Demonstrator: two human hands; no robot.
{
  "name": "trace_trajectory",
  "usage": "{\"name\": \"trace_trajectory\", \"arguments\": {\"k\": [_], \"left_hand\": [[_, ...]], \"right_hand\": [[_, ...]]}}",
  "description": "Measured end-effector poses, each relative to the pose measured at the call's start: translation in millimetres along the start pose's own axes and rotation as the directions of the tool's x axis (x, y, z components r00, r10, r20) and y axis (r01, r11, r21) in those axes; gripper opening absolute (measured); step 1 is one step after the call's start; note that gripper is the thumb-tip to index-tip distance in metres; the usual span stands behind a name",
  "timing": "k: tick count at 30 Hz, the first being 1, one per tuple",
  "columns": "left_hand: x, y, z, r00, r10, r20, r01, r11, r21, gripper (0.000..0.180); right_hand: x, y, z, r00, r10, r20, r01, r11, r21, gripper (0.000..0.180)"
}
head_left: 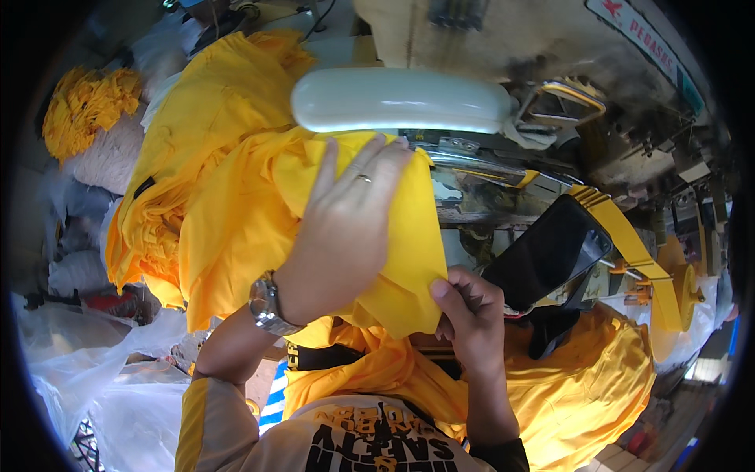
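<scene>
So the piece of smooth bright yellow cloth (417, 244) was lying right under the person's hands, its upper edge up against the metal fittings (464, 149) of a big cream-coloured machine (503, 47), just below a rounded pale white bar (401, 98). The left hand (342, 228), wearing a plain ring (362, 178) and a silver metal wristwatch (271, 303), was laid flat over the cloth: fingers stretched out, grip apart, not closed on anything. The right hand (472, 315) had its grip clamped on the cloth's lower right edge, thumb on top.

Just beyond that hand, a black rectangular phone (546, 252) sat tilted, with a narrow yellow fabric strip (625, 236) curving past its right side. More loose yellow fabric (582, 393) was bunched at the lower right, another big yellow heap (220, 94) spread out on the left, and crinkly clear plastic sheeting (86, 338) filled the lower left.
</scene>
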State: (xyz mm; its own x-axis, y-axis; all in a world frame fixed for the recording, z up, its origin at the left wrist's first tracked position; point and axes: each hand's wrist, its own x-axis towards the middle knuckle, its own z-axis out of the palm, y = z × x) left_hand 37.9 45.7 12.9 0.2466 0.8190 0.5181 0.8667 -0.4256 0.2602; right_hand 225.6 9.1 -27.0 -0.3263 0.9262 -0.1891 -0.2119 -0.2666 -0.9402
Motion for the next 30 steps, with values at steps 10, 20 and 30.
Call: {"name": "trace_trajectory", "arguments": {"k": [10, 20, 30], "left_hand": [[-88, -22, 10, 0.895, -0.098, -0.435, 0.084, 0.995, -0.051, 0.042], [-142, -59, -43, 0.737, -0.247, -0.63, 0.391, 0.915, 0.099, 0.008], [-37, -93, -97, 0.835, -0.134, -0.534, 0.227, 0.967, 0.112, 0.012]], "right_hand": [[25, 6, 5, 0.994, -0.107, 0.005, 0.107, 0.992, -0.072, 0.027], [35, 11, 16, 0.992, -0.115, -0.046, 0.12, 0.985, 0.121, 0.019], [45, 13, 27, 0.978, -0.203, -0.048, 0.208, 0.925, 0.317, 0.011]]}}
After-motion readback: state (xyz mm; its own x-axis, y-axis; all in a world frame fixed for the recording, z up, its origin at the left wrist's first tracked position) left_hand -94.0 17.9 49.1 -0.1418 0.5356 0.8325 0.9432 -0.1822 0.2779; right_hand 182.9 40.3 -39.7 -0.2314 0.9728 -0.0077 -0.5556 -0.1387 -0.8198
